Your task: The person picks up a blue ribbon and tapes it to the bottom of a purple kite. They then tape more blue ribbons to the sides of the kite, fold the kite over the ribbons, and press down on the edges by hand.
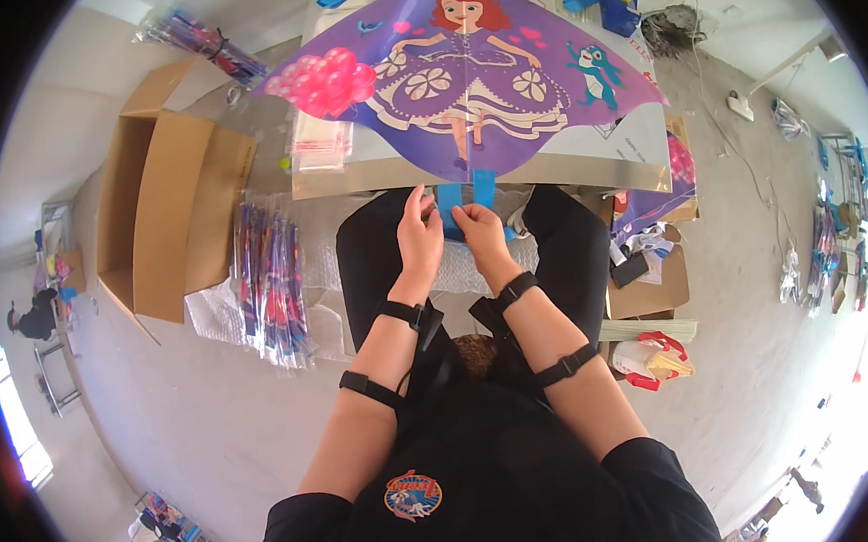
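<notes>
A purple kite (349,138) printed with a red-haired cartoon figure in a wide gown lies flat on the work table ahead of me. At its lower tip, blue strips of ribbon (447,200) hang down over the table's front edge. My right hand (484,237) pinches the blue ribbon between thumb and fingers, just below that edge. Close beside it on the left, my left hand (420,240) points upward with its fingers loosely stretched, next to the ribbon. Whether its fingertips touch the ribbon is hard to see.
An open cardboard box (171,206) stands at left, beside bundles of plastic-wrapped kites (270,280). A blue tape dispenser (619,1) sits at the table's far right. Right of my leg are an open carton (651,294) holding a dark phone-like object and a red-handled bag (652,360).
</notes>
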A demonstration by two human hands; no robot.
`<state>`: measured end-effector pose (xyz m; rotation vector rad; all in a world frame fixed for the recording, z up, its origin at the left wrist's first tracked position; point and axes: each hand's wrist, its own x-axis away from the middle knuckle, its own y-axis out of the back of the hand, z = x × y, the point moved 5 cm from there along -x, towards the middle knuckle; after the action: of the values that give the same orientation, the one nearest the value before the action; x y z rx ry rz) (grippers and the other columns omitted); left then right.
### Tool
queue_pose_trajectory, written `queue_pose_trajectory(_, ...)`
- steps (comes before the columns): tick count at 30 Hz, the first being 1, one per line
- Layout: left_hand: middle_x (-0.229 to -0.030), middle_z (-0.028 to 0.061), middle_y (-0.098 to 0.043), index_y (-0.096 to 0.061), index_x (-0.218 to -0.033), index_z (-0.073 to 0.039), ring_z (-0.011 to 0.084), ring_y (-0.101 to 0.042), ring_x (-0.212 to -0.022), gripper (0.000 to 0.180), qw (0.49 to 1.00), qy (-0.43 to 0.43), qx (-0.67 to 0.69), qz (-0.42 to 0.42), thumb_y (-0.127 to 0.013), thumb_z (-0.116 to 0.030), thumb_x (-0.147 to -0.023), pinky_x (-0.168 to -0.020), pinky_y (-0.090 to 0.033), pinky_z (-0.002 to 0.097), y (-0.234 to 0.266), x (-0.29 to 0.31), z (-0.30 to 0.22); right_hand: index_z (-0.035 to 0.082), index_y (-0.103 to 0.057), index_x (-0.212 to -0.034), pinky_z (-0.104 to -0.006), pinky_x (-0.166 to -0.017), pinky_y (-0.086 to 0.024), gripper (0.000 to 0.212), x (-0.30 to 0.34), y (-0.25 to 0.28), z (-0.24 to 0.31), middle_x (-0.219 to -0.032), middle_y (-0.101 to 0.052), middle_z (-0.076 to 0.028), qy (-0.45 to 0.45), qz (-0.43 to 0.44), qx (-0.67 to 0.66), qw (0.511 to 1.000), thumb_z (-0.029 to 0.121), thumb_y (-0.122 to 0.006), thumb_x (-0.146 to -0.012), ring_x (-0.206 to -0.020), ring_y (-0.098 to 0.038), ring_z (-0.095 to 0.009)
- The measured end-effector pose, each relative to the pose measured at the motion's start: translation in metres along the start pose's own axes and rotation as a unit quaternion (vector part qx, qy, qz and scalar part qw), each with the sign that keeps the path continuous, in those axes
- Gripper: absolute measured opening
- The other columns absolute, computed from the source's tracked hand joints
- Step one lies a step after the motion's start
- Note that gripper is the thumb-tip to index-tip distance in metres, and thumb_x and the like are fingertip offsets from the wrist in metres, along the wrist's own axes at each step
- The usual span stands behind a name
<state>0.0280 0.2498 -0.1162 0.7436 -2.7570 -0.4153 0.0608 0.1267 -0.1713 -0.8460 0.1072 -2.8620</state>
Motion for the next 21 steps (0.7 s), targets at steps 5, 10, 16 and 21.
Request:
queue_pose_trajectory(5,-0.121,0.0210,-0.056,-0.052,-0.129,-0.008,0.0348,-0.055,-0.110,0.051,0.945,-0.235,-0.226,0.015,-0.054,0.006,-0.080,-0.092,-0.045,0.0416,-0.005,-0.014,-0.009,0.002,-0.064,-0.085,-0.0216,-0.053,-0.034,0.019,-0.018,0.003,-0.002,-0.071,-0.055,0.005,0.025,-0.051,0.111,0.992,0.020,-0.065,-0.087,-0.063,-0.044,-0.004)
queue_pose_trajectory(10,-0.120,0.0207,-0.056,-0.060,-0.120,-0.010,0.0371,-0.052,-0.113,0.051,0.929,-0.252,-0.268,0.017,-0.055,0.009,-0.073,-0.095,-0.044,0.0432,-0.005,-0.021,-0.013,0.000,-0.064,-0.087,-0.0220,-0.056,-0.037,0.020,-0.014,-0.003,0.008,-0.072,-0.056,0.005,0.072,-0.038,0.094,0.992,0.020,-0.065,-0.087,-0.064,-0.045,-0.004)
queue_pose_trajectory(16,-0.120,0.0217,-0.056,-0.062,-0.117,-0.010,0.0390,-0.052,-0.112,0.050,0.934,-0.269,-0.233,0.020,-0.053,0.010,-0.073,-0.094,-0.044,0.0432,-0.003,-0.021,-0.011,0.001,-0.064,-0.084,-0.0212,-0.055,-0.038,0.019,-0.012,-0.002,0.009,-0.068,-0.055,0.004,0.103,-0.069,0.135,0.983,0.020,-0.065,-0.087,-0.063,-0.046,-0.004)
queue_pose_trajectory(21,-0.127,0.0213,-0.052,-0.061,-0.121,-0.014,0.0379,-0.049,-0.117,0.050,0.912,-0.277,-0.300,0.048,-0.052,0.005,-0.075,-0.098,-0.040,0.0445,-0.014,-0.026,-0.005,-0.001,-0.066,-0.083,-0.0325,-0.060,-0.046,0.024,-0.034,0.008,-0.014,-0.068,-0.064,-0.011,0.041,-0.093,0.120,0.988,0.023,-0.068,-0.081,-0.062,-0.059,-0.018)
